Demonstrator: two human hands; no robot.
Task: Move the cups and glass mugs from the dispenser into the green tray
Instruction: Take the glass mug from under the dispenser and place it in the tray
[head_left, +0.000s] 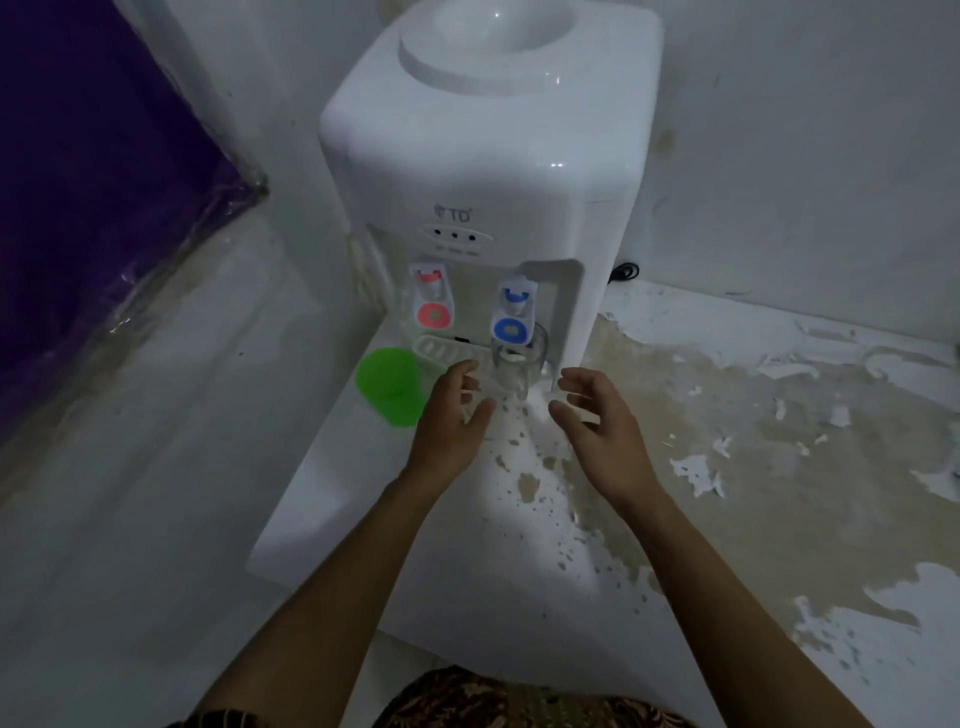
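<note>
Glass mug (518, 364), clear and cylindrical, stands under the blue tap (513, 326) of the white plastic dispenser (488, 171). Left hand (452, 410) and right hand (597, 415) flank it, grip spread, empty. Green cup (390, 385) sits left.

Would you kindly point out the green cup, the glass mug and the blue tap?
green cup (388, 385), head view, on its side wall.
glass mug (519, 364), head view, on its clear body under the tap.
blue tap (513, 328), head view, on its round blue button.
</note>
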